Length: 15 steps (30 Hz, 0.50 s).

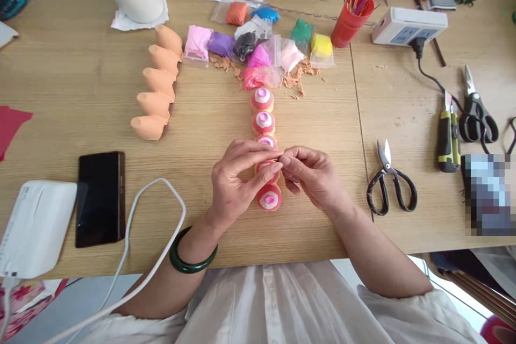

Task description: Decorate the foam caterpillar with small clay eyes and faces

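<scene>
My left hand (236, 177) and my right hand (312, 174) meet above a row of small round clay rolls (263, 100) with pink and white swirls. The fingertips of both hands pinch together on a tiny piece that I cannot make out. One roll (269, 198) lies just below my hands, and another is partly hidden behind my fingers. A dark green bangle (189, 263) sits on my left wrist. The rolls run in a line away from me across the wooden table (80, 91).
Bags of coloured clay (258, 43) and clay crumbs lie beyond the rolls. Several orange clay cones (157, 86) stand to the left. A phone (100, 199), a white box (34, 228) and a cable are at near left. Black scissors (389, 183), a utility knife (447, 137), a second pair of scissors (475, 110), a power strip (409, 24) and a red cup (350, 21) are on the right.
</scene>
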{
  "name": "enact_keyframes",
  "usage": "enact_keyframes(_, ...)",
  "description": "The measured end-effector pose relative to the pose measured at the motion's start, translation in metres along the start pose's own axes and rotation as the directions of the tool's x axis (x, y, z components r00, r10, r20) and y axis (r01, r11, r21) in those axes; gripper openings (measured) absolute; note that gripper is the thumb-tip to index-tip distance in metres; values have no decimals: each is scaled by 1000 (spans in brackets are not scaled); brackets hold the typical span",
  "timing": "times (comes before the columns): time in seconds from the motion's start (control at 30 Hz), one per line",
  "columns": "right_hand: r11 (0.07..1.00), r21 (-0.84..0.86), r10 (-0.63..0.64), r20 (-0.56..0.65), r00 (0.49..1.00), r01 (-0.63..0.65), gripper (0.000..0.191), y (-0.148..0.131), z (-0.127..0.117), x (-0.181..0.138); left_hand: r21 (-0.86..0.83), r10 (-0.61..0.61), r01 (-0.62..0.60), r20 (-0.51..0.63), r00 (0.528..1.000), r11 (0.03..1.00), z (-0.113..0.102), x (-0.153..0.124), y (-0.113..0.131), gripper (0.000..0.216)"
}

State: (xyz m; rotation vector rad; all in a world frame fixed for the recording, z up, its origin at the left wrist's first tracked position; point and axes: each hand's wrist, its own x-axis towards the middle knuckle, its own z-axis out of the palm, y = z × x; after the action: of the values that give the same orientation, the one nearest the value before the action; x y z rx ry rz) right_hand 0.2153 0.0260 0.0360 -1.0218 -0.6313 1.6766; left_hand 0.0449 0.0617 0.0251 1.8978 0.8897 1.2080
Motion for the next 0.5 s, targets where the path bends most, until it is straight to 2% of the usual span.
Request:
enact_keyframes(0.13, 999, -28, 26, -7, 1000, -27, 40, 0, 0, -1, -32, -84, 83, -34, 996, 996, 1, 1, 1, 6)
enact_keyframes(0.27, 999, -26, 27, -12, 1000, -28, 36, 0, 0, -2, -67, -139, 133, -87, 987, 989, 1, 0, 2, 6)
enact_keyframes(0.5, 997, 42, 59, 89, 994, -63, 30, -1, -1, -2, -24, -76, 74, -101, 992, 997, 0, 0, 1, 4)
